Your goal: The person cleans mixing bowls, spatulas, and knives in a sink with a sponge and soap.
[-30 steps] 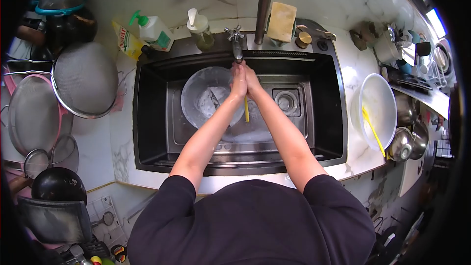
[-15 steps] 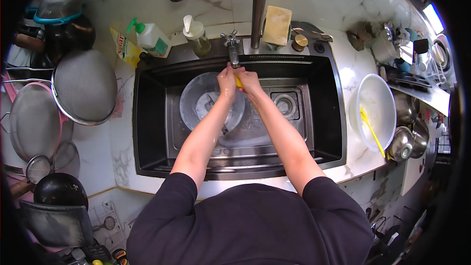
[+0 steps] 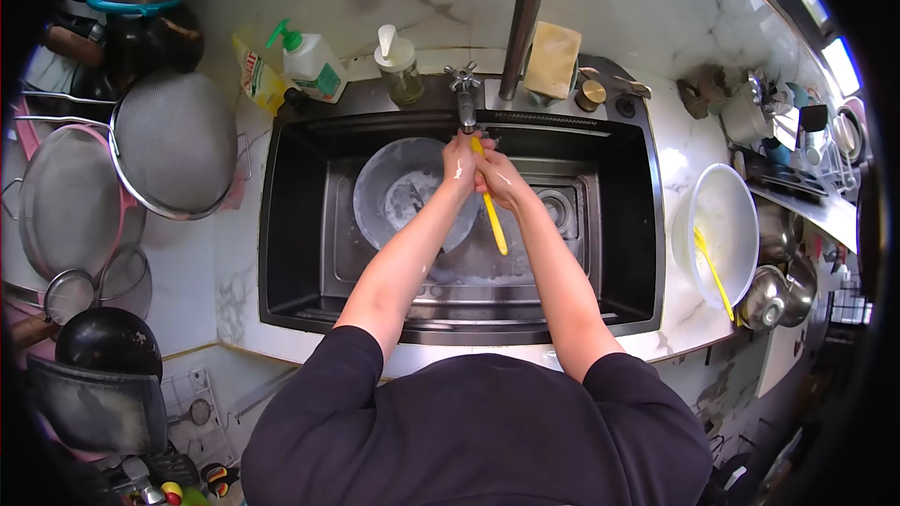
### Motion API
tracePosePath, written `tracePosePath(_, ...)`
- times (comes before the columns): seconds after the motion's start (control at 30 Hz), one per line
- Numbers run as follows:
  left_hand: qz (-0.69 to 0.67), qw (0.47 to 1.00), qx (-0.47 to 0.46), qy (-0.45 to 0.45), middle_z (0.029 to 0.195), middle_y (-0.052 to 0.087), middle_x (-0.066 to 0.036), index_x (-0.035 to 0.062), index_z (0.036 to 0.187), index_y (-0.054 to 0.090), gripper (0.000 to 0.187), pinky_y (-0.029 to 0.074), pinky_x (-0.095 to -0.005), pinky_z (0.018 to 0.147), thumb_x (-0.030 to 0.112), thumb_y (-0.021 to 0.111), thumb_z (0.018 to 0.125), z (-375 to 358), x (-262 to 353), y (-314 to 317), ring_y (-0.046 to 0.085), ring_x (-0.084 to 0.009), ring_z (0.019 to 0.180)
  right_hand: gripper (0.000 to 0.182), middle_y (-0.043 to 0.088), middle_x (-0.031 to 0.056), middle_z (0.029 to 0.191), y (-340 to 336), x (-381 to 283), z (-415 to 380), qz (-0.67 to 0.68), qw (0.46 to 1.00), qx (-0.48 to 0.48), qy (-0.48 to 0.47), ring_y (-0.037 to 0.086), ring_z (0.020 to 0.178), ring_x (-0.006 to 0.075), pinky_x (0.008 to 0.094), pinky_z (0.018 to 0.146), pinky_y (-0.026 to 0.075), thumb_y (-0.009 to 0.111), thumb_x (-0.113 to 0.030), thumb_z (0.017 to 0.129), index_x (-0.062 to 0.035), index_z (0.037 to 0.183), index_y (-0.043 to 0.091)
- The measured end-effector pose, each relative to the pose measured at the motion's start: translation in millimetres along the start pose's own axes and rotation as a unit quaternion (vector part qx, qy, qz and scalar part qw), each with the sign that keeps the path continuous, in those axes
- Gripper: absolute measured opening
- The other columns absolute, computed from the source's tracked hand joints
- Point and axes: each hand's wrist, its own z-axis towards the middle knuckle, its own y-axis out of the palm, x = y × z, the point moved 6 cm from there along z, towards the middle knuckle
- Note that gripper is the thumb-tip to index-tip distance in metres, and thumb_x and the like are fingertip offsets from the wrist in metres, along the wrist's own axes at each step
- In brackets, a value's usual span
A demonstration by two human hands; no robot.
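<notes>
Both hands meet just below the faucet, over the black sink. My left hand is wrapped round the upper part of a yellow utensil, with white suds on its skin. Beside it, my right hand also closes on this utensil, whose handle points down toward me. The utensil's top end is partly hidden by the fingers. A clear bowl with a whitish, soapy-looking bottom sits in the sink, partly behind my left hand and forearm.
Behind the sink stand a green-pump bottle, a soap dispenser and a sponge. To the right is a white bowl with a yellow spatula. Strainers hang at the left.
The yellow utensil, mostly hidden by the hands before, now shows its long handle hanging below them. The camera view has shifted slightly.
</notes>
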Motion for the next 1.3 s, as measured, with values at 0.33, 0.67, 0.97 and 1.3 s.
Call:
tracePosePath(0.33, -0.206, 0.965, -0.020, -0.163, 0.082, 0.058, -0.015, 0.0015, 0.092, 0.047, 0.037, 0.045, -0.0339, 0.072, 0.035, 0.033, 0.088, 0, -18, 13, 0.057, -0.0265, 0.081, 0.026, 0.045, -0.0034, 0.058, -20, 7, -27, -0.056, 0.997, 0.054, -0.019, 0.041, 0.054, 0.0042, 0.0158, 0.049, 0.035, 0.046, -0.027, 0.088, -0.0046, 0.078, 0.055)
tracePosePath(0.67, -0.262, 0.958, -0.114, -0.006, 0.108, 0.052, -0.010, 0.0032, 0.114, 0.043, 0.053, 0.034, -0.0314, 0.089, 0.046, 0.026, 0.089, -17, 9, -2, 0.047, -0.0224, 0.101, 0.059, 0.059, 0.0235, 0.068, -6, -13, 14, -0.300, 0.924, 0.228, -0.059, 0.060, 0.076, 0.0346, 0.0374, 0.066, 0.044, 0.036, -0.050, 0.083, 0.0017, 0.076, 0.062)
tracePosePath(0.97, 0.062, 0.980, 0.049, 0.180, 0.084, 0.059, -0.011, -0.0032, 0.100, 0.049, 0.034, 0.044, -0.0280, 0.073, 0.026, 0.034, 0.091, -7, -2, -17, 0.057, -0.0199, 0.079, 0.055, 0.056, 0.0264, 0.071, 1, -23, 17, -0.326, 0.891, 0.278, -0.149, 0.055, 0.075, 0.0423, 0.0452, 0.064, 0.043, 0.033, -0.044, 0.086, 0.0034, 0.075, 0.060)
tracePosePath(1.3, 0.035, 0.977, -0.017, 0.211, 0.105, 0.055, -0.014, -0.0044, 0.102, 0.047, 0.020, 0.042, -0.0292, 0.083, 0.005, 0.039, 0.086, -7, 14, 5, 0.055, -0.0194, 0.094, 0.048, 0.057, 0.0252, 0.075, -8, 1, 11, -0.405, 0.852, 0.280, -0.176, 0.054, 0.076, 0.0422, 0.0475, 0.066, 0.042, 0.029, -0.036, 0.088, 0.0006, 0.079, 0.058)
